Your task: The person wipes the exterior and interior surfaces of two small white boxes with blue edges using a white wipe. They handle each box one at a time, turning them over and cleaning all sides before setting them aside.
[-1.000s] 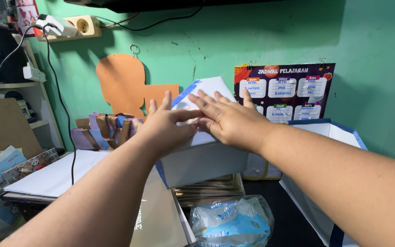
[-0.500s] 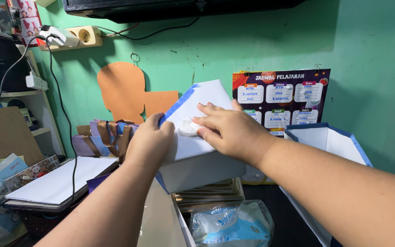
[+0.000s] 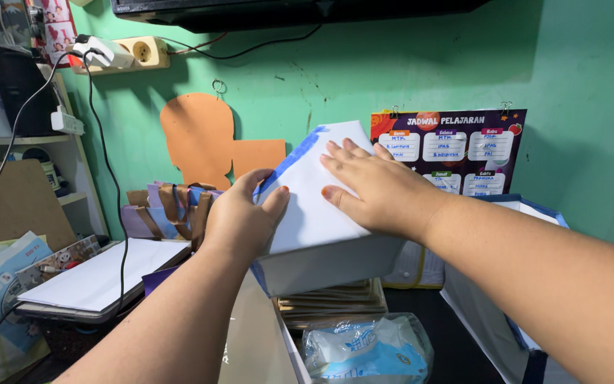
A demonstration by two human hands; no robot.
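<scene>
Green wall behind; left hand (image 3: 239,217) grips, right hand (image 3: 378,186) flat on white blue-edged box (image 3: 314,213).

Folded paper box (image 3: 314,206) at frame centre, tilted, above stack of flat sheets (image 3: 332,302). Left hand (image 3: 239,220) on box at 9 o'clock edge; right hand (image 3: 378,188) flat on top, toward 2 o'clock. Plastic packet (image 3: 364,352) at 6 o'clock, before stack. Open paper bag (image 3: 513,284) at 4 o'clock. Paper pad (image 3: 101,274) at 8 o'clock. Row of paper bags (image 3: 168,210) behind pad. Wall chart (image 3: 449,149) behind right hand.
</scene>
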